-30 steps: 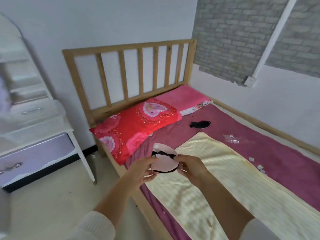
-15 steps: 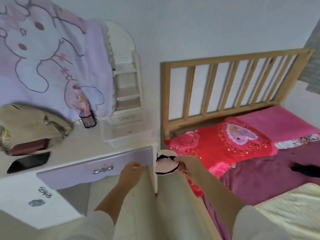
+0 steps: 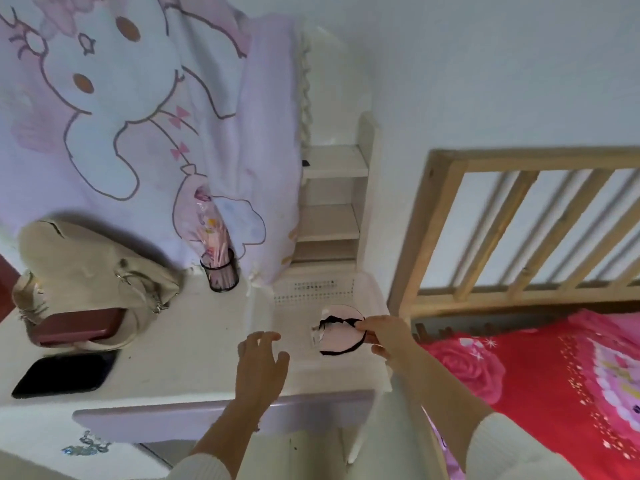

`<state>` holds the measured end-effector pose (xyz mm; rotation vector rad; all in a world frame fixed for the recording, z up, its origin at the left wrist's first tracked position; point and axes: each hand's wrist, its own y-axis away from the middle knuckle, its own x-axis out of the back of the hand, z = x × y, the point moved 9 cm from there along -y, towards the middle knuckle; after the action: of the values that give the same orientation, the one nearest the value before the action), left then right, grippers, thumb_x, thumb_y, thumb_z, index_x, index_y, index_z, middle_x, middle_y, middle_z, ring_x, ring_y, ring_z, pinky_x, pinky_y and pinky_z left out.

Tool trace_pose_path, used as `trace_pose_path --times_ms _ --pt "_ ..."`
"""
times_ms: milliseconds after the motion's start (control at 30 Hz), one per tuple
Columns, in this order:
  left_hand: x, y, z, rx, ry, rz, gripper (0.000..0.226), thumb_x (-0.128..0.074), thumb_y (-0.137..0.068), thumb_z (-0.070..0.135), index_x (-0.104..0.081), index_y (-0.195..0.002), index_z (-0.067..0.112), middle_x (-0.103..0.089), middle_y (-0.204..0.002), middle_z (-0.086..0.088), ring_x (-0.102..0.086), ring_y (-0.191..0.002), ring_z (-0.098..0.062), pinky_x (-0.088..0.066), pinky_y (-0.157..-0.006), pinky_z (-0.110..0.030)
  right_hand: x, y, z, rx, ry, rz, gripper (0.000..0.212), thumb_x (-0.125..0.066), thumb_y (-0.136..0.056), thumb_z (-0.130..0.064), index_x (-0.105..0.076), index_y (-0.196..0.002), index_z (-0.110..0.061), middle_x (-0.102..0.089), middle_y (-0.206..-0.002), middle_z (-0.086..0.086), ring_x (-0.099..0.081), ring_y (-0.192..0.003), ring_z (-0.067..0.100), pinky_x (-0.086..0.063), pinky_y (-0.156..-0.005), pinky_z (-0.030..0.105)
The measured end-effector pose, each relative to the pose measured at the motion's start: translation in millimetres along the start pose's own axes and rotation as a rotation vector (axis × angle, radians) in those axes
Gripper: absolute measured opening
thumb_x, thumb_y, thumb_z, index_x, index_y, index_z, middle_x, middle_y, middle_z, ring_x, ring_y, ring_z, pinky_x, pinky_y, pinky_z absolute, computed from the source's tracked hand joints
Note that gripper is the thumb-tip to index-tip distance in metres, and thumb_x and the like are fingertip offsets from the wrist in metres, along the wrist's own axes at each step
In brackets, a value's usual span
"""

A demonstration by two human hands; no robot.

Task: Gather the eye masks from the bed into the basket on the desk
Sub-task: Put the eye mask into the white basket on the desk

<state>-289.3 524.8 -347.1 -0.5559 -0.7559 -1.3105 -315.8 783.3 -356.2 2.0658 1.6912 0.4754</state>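
Note:
My right hand [image 3: 384,336] pinches a pale pink eye mask [image 3: 341,330] with black trim and a black strap, holding it over the white perforated basket [image 3: 311,292] on the right end of the desk [image 3: 194,362]. My left hand [image 3: 261,365] hovers over the desk just left of the basket, fingers spread and empty. The basket's inside is mostly hidden by the mask and its pale walls. The bed [image 3: 554,375] with a red flowered pillow lies to the right.
A beige handbag [image 3: 90,271] and a dark red case [image 3: 74,329] sit at the desk's left, with a black phone [image 3: 62,374] in front. A black mesh pen cup [image 3: 221,271] stands by the draped bunny-print cloth [image 3: 121,116]. The wooden headboard [image 3: 519,230] rises right of the basket.
The view swung from the bed to the desk. My left hand let go of the mask; my right hand carried it left and up, over the basket.

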Motion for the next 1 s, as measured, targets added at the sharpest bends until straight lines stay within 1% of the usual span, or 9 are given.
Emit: trace_pose_path --times_ms 100,200,300,500,600,767,833,967,1000 --pt "-4.7 -34.1 -8.1 -0.021 -0.117 0.026 0.042 -0.058 -0.087 0.024 -0.054 -0.129 0.021 -0.037 -0.151 -0.010 -0.025 -0.141 -0.027 -0.037 -0.106 -0.042 -5.6 -46.1 -8.0 -0.024 0.139 0.058 0.009 -0.069 -0.079 0.001 -0.061 -0.081 -0.004 -0.062 -0.070 0.011 -0.057 -0.059 0.017 -0.039 -0.052 0.025" --pt "-19.9 -57.7 -19.2 -0.010 -0.225 -0.017 0.049 -0.056 -0.089 0.030 -0.046 -0.136 0.024 -0.020 -0.160 -0.009 -0.011 -0.148 -0.028 -0.029 -0.114 -0.046 -11.4 -82.9 -2.6 -0.041 0.277 0.094 0.008 -0.063 -0.080 0.004 -0.059 -0.079 -0.003 -0.056 -0.073 0.012 -0.050 -0.058 0.021 -0.036 -0.051 0.026" --pt "-34.8 -72.3 -28.7 0.004 -0.300 -0.052 0.054 -0.054 -0.088 0.033 -0.039 -0.140 0.025 -0.006 -0.163 -0.007 -0.001 -0.150 -0.028 -0.021 -0.118 -0.047 -17.0 -110.7 8.2 -0.047 0.393 0.129 0.008 -0.059 -0.080 0.004 -0.057 -0.078 -0.004 -0.054 -0.077 0.013 -0.050 -0.070 0.024 -0.038 -0.056 0.030" --pt "-50.0 -75.3 -36.1 0.009 -0.402 -0.106 0.061 -0.054 -0.083 0.029 -0.036 -0.141 0.024 0.006 -0.163 -0.008 0.007 -0.150 -0.030 -0.019 -0.117 -0.047 -19.1 -127.4 16.8 0.033 0.739 0.185 0.022 -0.050 -0.081 0.000 -0.063 -0.099 -0.001 -0.064 -0.090 0.012 -0.061 -0.088 0.030 -0.047 -0.068 0.031" --pt "-52.9 -75.2 -38.5 0.024 -0.414 -0.161 0.062 -0.056 -0.082 0.030 -0.036 -0.140 0.024 0.008 -0.163 -0.008 0.010 -0.149 -0.031 -0.016 -0.117 -0.050 -22.6 -119.9 17.6 0.068 0.826 0.169 0.024 -0.050 -0.086 -0.008 -0.058 -0.109 -0.005 -0.058 -0.091 0.005 -0.058 -0.087 0.024 -0.044 -0.069 0.030" --pt "-58.5 -81.0 -10.6 -0.014 -0.397 -0.246 0.066 -0.056 -0.082 0.031 -0.031 -0.142 0.024 0.008 -0.162 -0.011 0.010 -0.149 -0.031 -0.007 -0.117 -0.054 -2.2 -85.8 1.2 0.156 0.636 0.229 0.037 -0.055 -0.085 -0.006 -0.055 -0.122 -0.009 -0.060 -0.118 0.007 -0.060 -0.093 0.020 -0.050 -0.071 0.022" --pt "-69.2 -81.9 25.6 -0.127 -0.358 -0.262 0.061 -0.055 -0.085 0.030 -0.034 -0.141 0.024 0.004 -0.162 -0.011 0.007 -0.149 -0.030 -0.010 -0.117 -0.052 22.7 -60.3 -8.9 0.208 0.536 0.317 0.033 -0.056 -0.083 -0.004 -0.058 -0.116 -0.011 -0.062 -0.111 0.004 -0.059 -0.082 0.010 -0.046 -0.058 0.008" --pt "-110.4 -53.5 122.1 -0.400 -0.321 -0.271 0.053 -0.057 -0.085 0.027 -0.044 -0.135 0.022 -0.016 -0.159 -0.010 -0.013 -0.145 -0.031 -0.021 -0.115 -0.047 102.1 6.5 -11.8 0.244 0.423 0.551 0.023 -0.054 -0.080 0.002 -0.065 -0.096 -0.010 -0.069 -0.087 0.002 -0.063 -0.078 0.017 -0.052 -0.070 0.021" --pt "-124.9 -36.2 146.3 -0.471 -0.302 -0.290 0.054 -0.059 -0.084 0.027 -0.045 -0.135 0.021 -0.021 -0.157 -0.011 -0.018 -0.144 -0.030 -0.024 -0.114 -0.046 126.8 25.7 -5.8 0.228 0.420 0.605 0.021 -0.053 -0.081 0.003 -0.065 -0.090 -0.010 -0.068 -0.081 0.000 -0.062 -0.072 0.013 -0.051 -0.066 0.016"
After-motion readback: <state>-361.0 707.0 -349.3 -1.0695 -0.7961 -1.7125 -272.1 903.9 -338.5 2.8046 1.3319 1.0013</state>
